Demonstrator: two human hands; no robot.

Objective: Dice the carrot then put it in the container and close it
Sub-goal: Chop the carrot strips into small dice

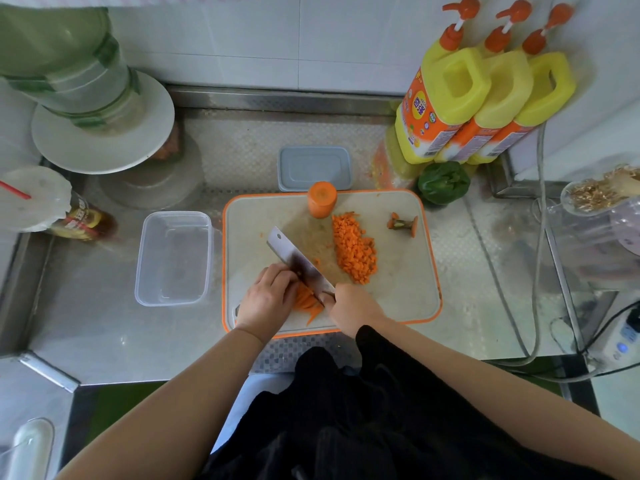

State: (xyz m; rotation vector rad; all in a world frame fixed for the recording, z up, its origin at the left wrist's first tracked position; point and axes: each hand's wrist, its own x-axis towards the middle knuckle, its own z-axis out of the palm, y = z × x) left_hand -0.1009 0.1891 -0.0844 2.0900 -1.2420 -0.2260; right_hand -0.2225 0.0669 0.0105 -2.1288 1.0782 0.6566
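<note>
- Left hand [268, 296] rests on the near left part of the cutting board [408, 296], fingers curled down onto a bundle of carrot strips [306, 301] and pinning them against the board
- Right hand [353, 308], just right of the strips at the board's near edge, is wrapped round the knife handle, which the hand hides
- Knife [294, 258] has a broad blade that slants from the right hand up and left across the board, its edge down on the strips beside the left knuckles
- Clear container [173, 258] stands open on the steel counter [485, 271], just beyond the board's left edge, with nothing visible inside
- Grey lid [313, 168] lies flat on the counter behind the board's far edge, touching or nearly touching it
- Uncut carrot piece [322, 199] stands on end at the middle of the board's far edge, cut face up
- Diced carrot [353, 249] forms a long pile in the middle of the board, running from near the upright piece toward the near edge
- Carrot top [403, 224] lies alone near the board's far right corner, apart from the pile
- Green pepper [443, 181] sits on the counter off that far right corner
- Three yellow bottles [485, 102] with orange pumps stand against the wall behind the pepper
</note>
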